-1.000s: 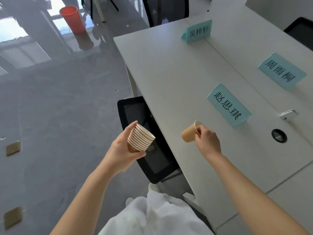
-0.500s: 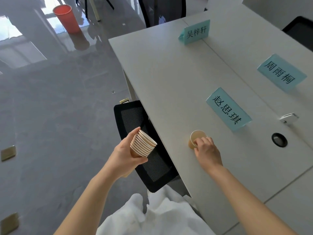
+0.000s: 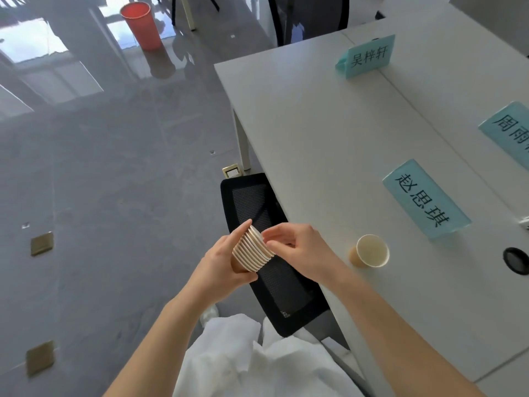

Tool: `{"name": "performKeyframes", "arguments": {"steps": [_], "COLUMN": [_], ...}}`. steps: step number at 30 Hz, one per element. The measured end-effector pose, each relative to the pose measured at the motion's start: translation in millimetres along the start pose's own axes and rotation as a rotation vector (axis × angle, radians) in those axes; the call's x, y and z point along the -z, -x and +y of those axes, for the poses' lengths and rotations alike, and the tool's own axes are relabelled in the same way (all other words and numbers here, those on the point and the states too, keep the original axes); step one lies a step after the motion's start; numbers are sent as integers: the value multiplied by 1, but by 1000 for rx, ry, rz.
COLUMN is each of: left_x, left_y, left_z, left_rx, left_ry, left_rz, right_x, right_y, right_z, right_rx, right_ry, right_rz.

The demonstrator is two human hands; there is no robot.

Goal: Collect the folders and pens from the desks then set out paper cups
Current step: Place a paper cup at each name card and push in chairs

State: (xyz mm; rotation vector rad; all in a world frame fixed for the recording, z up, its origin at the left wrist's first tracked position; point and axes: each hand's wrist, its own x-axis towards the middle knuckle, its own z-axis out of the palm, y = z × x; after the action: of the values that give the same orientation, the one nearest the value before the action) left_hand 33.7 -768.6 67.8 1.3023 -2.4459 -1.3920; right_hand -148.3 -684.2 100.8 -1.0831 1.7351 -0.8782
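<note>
Both hands work a nested stack of paper cups beside the tabletop, with one cup already set out.

Nearest, white cloth (image 3: 243, 359) covers the person's lap. Above it the left hand (image 3: 221, 263) grips the stack of paper cups (image 3: 253, 253) round its brown base; the stack lies tilted, its long axis running up and right, white rolled rims fanned toward the right hand (image 3: 297, 250), whose fingertips pinch the outermost rim. Under the hands a black mesh chair back (image 3: 272, 253) stands pushed against the tabletop (image 3: 315, 144) edge. To the right a single paper cup (image 3: 370, 255) stands upright on the smooth pale surface, mouth up, just near of a teal name card (image 3: 423, 203). A round black cable port (image 3: 516, 260) lies further right. Farther off stand two more teal cards, and a red bin (image 3: 141, 25) on the glossy grey floor.
</note>
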Motion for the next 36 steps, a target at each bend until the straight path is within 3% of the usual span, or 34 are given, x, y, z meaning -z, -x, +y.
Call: {"name": "performKeyframes", "arguments": {"steps": [10, 19, 26, 36], "left_x": [104, 227, 274, 350], "left_y": [-23, -67, -107, -246], "left_z": [-77, -155, -185, -192], "left_rx": [-28, -41, -24, 24], "left_ry": [-95, -73, -10, 90], "left_rz": [-42, -29, -31, 56], "right_x": [-88, -172, -180, -129], "right_y": [-93, -193, -251, -402], "right_z": [-53, -129, -154, -173], "right_rx": [-55, -42, -105, -145], "right_ry": [33, 94, 99, -33], "right_rz": [-90, -36, 67, 250]}}
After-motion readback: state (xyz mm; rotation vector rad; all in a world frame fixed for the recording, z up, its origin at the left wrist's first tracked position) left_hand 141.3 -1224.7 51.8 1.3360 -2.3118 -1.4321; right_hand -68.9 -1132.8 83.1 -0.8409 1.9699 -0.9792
